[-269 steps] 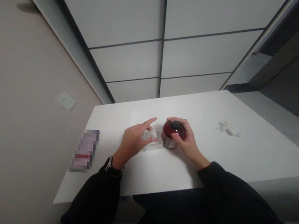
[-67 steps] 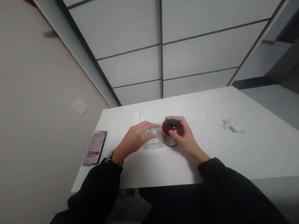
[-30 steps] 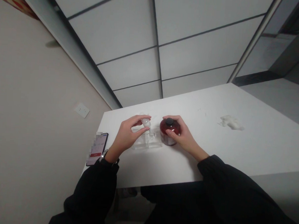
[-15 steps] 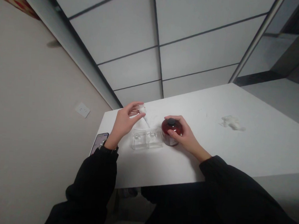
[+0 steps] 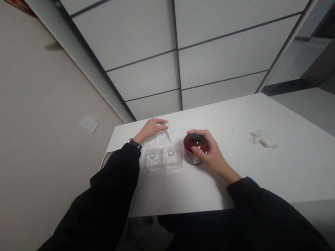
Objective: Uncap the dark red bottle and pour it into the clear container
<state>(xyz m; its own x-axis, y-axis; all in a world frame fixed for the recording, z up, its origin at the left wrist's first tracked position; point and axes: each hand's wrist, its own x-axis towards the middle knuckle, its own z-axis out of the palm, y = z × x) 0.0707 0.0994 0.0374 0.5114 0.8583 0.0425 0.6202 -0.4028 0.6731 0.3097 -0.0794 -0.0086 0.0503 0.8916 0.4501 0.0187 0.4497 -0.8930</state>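
Observation:
My right hand point(image 5: 207, 148) is wrapped round a dark red-brown bottle point(image 5: 191, 143) with a black cap, which stands upright on the table. Just left of the bottle lies a clear plastic tray point(image 5: 164, 159) with two compartments, a small round shape showing in each. Beyond the tray, my left hand point(image 5: 153, 128) is closed in a pinch on a slim whitish dropper point(image 5: 169, 134). Its thin tube slants down from the fingertips over a white sheet or wipe point(image 5: 159, 141); the upper end is mostly hidden by the fingers.
A crumpled whitish tissue point(image 5: 263, 139) lies on the right of the white table point(image 5: 290, 163). A phone point(image 5: 106, 159) rests at the left edge, partly covered by my sleeve. Panelled sliding doors stand behind, and a wall with a socket point(image 5: 89, 124) is at left.
My left hand has moved right and slightly lower with the dropper, its arm now covering more of the phone. My right hand still holds the bottle in place.

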